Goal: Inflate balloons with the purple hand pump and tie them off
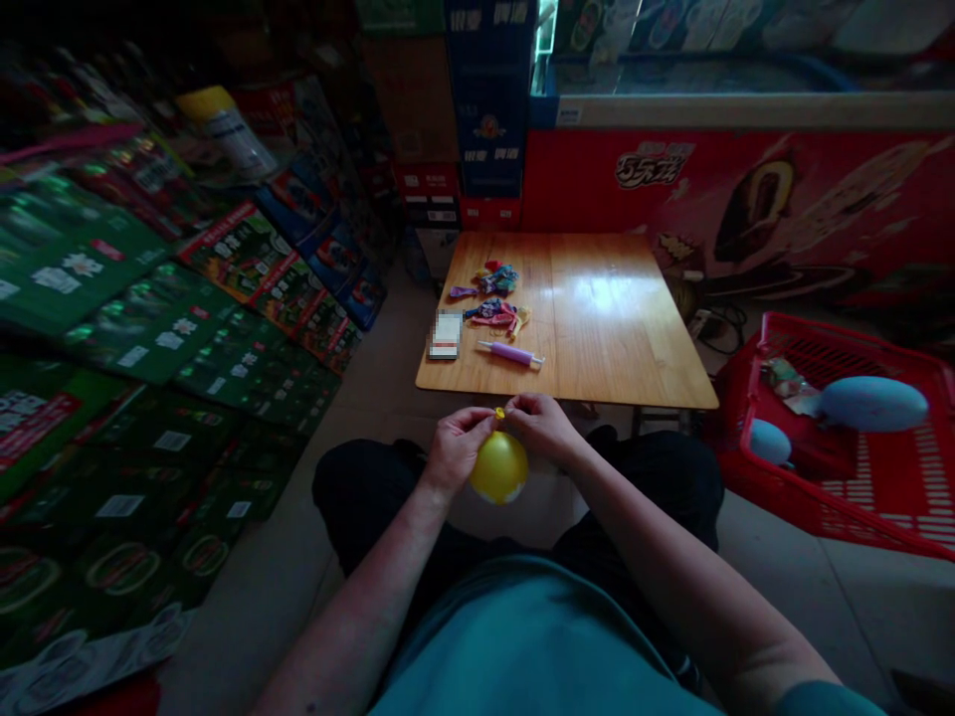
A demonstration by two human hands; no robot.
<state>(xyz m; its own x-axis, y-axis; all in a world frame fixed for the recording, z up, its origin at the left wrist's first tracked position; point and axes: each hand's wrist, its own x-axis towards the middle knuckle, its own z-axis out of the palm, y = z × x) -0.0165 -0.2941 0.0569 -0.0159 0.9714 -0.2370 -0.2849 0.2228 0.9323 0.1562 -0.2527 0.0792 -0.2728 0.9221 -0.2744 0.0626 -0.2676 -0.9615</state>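
Note:
A small inflated yellow balloon (498, 469) hangs between my hands, just short of the table's front edge, its neck pointing up. My left hand (457, 443) pinches the neck from the left. From the right, the fingers of my right hand (538, 423) close on the neck by its rolled lip. On the wooden table (597, 348) lies a purple hand pump (511, 354) with white ends. Behind it are two small heaps of uninflated balloons, a nearer heap (498, 316) and a farther heap (496, 280). A pale, blurred-out rectangular item (446, 334) sits at the table's left edge.
To the right, a red shopping basket (813, 507) on the floor holds a long blue balloon (872, 403) and a smaller blue balloon (768, 442). Stacked green drink cases (134, 328) line the left. Behind the table stands a red chest freezer (589, 179).

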